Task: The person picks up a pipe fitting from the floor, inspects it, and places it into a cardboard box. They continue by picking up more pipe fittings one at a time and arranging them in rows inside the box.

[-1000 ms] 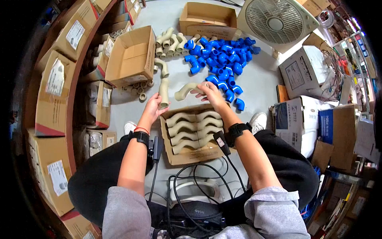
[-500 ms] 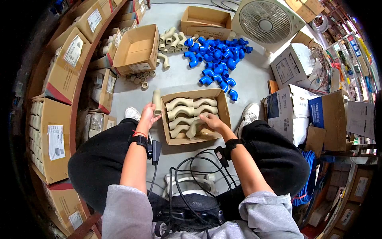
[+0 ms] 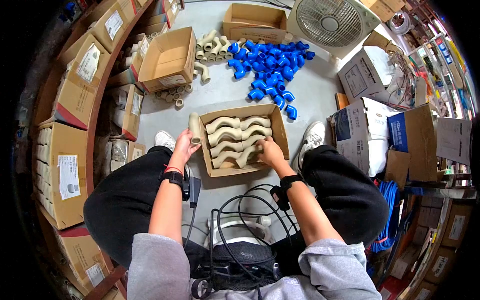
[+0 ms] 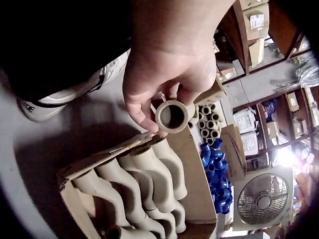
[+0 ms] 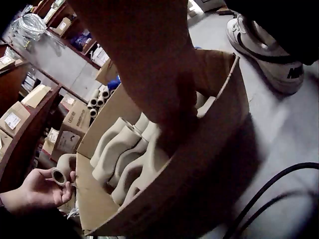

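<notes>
My left hand [image 3: 183,146] grips a beige bypass pipe bend [image 3: 194,121] just off the left wall of an open cardboard box [image 3: 283,131]. In the left wrist view, the round open end of this bend faces the camera, with fingers curled round it. Two columns of similar wavy pipe bends [image 3: 224,136] lie in the box. My right hand [image 3: 273,151] reaches in at the box's near right, its fingers holding the end of another pipe bend [image 3: 243,159] lying in the front row. Those fingertips are dark and mostly hidden in the right wrist view.
Blue elbow fittings [image 3: 270,62] lie heaped on the floor beyond the box. More beige bends [image 3: 215,47] and an open carton [image 3: 167,57] are at the back left. A box fan [image 3: 332,25] stands behind. Shoes flank the box; black cables [image 3: 220,215] loop in front.
Both hands came back toward me from above the floor. My right hand brought its pipe bend into the box's front row and shifted slightly right. The left hand still holds its bend.
</notes>
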Demonstrator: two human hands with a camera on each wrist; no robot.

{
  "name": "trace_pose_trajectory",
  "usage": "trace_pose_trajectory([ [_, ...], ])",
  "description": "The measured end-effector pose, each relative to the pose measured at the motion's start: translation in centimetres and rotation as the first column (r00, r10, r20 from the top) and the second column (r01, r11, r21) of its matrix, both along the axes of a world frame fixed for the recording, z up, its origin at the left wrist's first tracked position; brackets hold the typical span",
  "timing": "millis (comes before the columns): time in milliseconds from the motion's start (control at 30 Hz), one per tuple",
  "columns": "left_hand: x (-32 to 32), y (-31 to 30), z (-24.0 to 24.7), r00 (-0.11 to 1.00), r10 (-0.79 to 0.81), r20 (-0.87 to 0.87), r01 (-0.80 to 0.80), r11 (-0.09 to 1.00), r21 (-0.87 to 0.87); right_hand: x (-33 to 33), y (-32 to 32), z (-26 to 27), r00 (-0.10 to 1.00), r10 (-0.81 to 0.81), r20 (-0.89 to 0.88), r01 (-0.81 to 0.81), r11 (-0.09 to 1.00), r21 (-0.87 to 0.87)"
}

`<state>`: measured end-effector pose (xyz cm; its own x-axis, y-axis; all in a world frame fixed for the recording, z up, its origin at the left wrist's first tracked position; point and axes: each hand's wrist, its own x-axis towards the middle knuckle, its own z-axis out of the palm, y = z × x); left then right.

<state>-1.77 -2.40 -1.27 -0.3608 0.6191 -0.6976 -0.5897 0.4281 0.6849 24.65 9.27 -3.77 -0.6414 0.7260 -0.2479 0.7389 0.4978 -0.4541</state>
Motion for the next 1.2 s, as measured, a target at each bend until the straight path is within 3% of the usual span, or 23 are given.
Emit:
trace_pose_trajectory([
  [300,-0.5,-0.1,-0.8,0.998,0.055,0.035,-0.056,0.998,0.009,-0.5,-0.4,-0.6,0.992,0.050,0.115,-0.070,0.982,0.173],
  [400,-0.5,-0.1,-0.9,0.998,0.061,0.029,-0.062,0.998,0.028,-1.4,-0.7,-0.4,0.997,0.062,0.051,-0.067,0.992,0.109],
  [500,-0.7,-0.3,-1.2,0.998,0.065,0.018,-0.066,0.997,0.038,-2.8,-1.9,-0.1,0.990,0.046,-0.135,-0.029,0.992,0.125],
  [767,-0.9,-0.6,-1.2,0.996,0.086,0.023,-0.087,0.995,0.047,-4.9,-4.5,-0.1,0.943,-0.122,-0.310,0.153,0.985,0.079],
  [1000,-1.5,-1.1,-2.0,0.998,0.049,0.034,-0.050,0.998,0.037,-5.2,-4.6,-0.6,0.881,-0.334,-0.334,0.337,0.940,-0.050],
  [1200,-1.3,-1.1,-1.7,0.998,0.055,0.021,-0.056,0.997,0.050,-5.5,-4.7,-1.3,0.844,-0.424,-0.328,0.419,0.904,-0.089],
])
